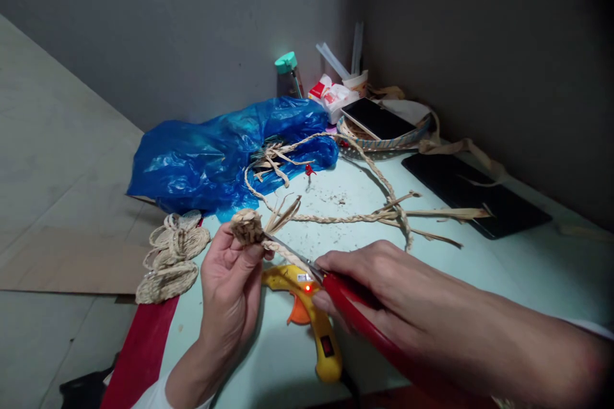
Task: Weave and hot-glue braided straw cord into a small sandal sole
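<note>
My left hand (235, 275) pinches a small coiled piece of woven straw (247, 227), with loose straw ends sticking out at its right. In my right hand (384, 287) are red-handled scissors (357, 310), their blades pointing left and reaching the straw piece beside the left fingers. A braided straw cord (290, 255) runs from the piece along the blades toward the right hand. Just below both hands lies a yellow glue gun (319, 326) with an orange trigger and a lit red light. Whether the blades are closed on the straw cannot be made out.
A blue plastic bag (192, 153) with straw strands lies at the back left. Several woven straw pieces (167, 275) sit at the table's left edge. More braided cord (330, 218) crosses the middle. A phone (377, 118) rests on a basket (407, 139); a black tablet (474, 195) lies right.
</note>
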Tool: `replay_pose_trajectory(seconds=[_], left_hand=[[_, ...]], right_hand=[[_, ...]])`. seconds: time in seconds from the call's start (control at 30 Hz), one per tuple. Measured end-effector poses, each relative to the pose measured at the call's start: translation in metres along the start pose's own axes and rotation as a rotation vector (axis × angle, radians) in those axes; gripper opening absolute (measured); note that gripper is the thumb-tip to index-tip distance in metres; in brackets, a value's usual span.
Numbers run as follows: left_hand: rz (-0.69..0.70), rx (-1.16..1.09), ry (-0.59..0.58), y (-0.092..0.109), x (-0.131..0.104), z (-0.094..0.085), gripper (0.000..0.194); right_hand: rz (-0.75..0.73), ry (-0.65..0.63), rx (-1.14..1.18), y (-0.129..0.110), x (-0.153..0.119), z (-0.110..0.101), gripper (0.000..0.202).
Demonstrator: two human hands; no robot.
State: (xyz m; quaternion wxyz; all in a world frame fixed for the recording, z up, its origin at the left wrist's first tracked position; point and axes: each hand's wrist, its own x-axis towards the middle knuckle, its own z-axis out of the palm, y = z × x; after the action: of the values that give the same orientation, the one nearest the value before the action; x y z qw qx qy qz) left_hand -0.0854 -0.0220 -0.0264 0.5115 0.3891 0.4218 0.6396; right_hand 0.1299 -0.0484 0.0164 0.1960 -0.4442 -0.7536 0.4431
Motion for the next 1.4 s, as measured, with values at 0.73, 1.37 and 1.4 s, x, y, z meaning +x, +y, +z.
replay_pose_trajectory(seconds=[0.73,1.37,1.4], left_hand=[[-0.203,-0.044,-0.047,0.011,0.003,0.001,0.032],[-0.363,-0.001,-0.1,0.009,0.004,0.004,0.028],[-0.359,0.002,-0.101,0.009,0.003,0.005,0.028]], right_hand=[[-0.008,0.16,-0.81,0.043,0.039,-0.047,0.014],[-0.25,0.11,-0.073,0.024,0.057,-0.017,0.025],[-0.264,0.116,0.019,0.02,0.055,-0.01,0.022]])
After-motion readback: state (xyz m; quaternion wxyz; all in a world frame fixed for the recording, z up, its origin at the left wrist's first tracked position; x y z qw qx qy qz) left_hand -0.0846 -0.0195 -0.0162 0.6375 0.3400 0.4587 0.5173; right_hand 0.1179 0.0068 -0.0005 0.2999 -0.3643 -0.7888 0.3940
